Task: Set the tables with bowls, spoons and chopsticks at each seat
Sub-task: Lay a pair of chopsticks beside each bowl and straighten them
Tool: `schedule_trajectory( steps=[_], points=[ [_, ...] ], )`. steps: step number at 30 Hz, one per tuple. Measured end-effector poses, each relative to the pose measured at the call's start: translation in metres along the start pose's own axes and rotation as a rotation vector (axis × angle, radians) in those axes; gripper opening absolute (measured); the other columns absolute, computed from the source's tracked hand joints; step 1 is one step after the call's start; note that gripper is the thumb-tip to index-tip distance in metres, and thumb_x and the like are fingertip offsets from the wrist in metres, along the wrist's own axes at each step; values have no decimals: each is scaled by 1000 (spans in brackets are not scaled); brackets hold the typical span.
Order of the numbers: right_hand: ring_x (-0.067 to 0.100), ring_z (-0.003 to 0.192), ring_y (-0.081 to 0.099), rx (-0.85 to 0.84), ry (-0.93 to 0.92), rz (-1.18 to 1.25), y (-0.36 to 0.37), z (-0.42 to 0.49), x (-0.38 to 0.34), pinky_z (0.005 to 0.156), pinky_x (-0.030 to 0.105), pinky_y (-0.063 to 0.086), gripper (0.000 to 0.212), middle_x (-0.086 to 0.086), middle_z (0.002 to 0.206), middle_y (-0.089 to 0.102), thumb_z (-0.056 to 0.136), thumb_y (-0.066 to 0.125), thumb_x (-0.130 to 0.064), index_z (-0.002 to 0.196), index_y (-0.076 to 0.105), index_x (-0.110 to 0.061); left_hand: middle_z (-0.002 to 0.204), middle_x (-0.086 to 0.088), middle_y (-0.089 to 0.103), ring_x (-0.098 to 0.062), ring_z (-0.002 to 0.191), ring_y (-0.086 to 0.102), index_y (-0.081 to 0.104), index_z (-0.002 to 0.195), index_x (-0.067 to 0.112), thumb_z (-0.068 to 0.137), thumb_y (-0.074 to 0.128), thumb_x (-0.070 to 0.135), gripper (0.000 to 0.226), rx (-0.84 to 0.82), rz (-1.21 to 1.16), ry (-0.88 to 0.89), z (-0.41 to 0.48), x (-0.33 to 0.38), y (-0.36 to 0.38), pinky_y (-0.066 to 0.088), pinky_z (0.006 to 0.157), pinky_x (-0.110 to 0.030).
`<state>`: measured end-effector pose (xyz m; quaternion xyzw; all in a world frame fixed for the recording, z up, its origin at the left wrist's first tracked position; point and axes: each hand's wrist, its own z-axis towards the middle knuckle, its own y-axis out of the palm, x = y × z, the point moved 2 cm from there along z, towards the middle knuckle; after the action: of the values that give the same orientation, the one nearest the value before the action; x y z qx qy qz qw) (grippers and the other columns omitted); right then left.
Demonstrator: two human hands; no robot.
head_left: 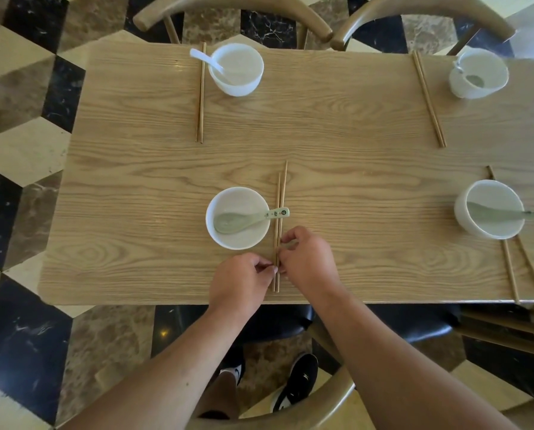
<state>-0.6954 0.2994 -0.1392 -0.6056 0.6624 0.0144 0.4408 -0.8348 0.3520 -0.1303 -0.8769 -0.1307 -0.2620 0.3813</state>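
Observation:
On the wooden table (pixel 337 156), a white bowl (pixel 237 237) stands at the near seat with a pale green spoon (pixel 247 220) lying in it, handle pointing right. A pair of wooden chopsticks (pixel 280 206) lies just right of this bowl, one stick reaching farther than the other. My left hand (pixel 242 285) and my right hand (pixel 307 259) pinch the near ends of these chopsticks from either side, down on the tabletop.
Three other seats hold white bowls with spoons: far left (pixel 237 69), far right (pixel 478 72), near right (pixel 489 209), each with chopsticks alongside (pixel 200 94) (pixel 429 99) (pixel 512 271). Wooden chairs stand at the far edge (pixel 231 4) and below me (pixel 331 395).

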Motion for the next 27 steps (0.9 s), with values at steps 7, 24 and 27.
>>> schedule_trajectory(
  steps=[7, 24, 27],
  points=[
    [27, 72, 77, 2, -20, -24, 0, -1, 0, 69, 50, 66, 16, 2, 86, 76, 92, 66, -17, 105, 65, -26, 80, 15, 76, -5, 81, 71, 82, 100, 30, 96, 75, 44, 15, -9, -16, 20, -1, 0, -1, 60, 76, -36],
    [12, 81, 68, 102, -69, -220, 3, -21, -10, 60, 27, 48, 23, -9, 95, 70, 100, 68, -36, 119, 60, -24, 93, 6, 70, -21, 76, 75, 56, 107, 33, 89, 70, 59, 34, 335, -388, -75, 4, -13, -83, 64, 72, -49],
    [13, 80, 67, 101, -67, -226, 4, -20, -9, 68, 35, 59, 16, -9, 91, 69, 100, 67, -36, 111, 60, -26, 100, 8, 70, -20, 75, 78, 55, 122, 34, 92, 71, 51, 39, 266, -410, -123, 12, -11, -81, 65, 80, -51]
  ],
)
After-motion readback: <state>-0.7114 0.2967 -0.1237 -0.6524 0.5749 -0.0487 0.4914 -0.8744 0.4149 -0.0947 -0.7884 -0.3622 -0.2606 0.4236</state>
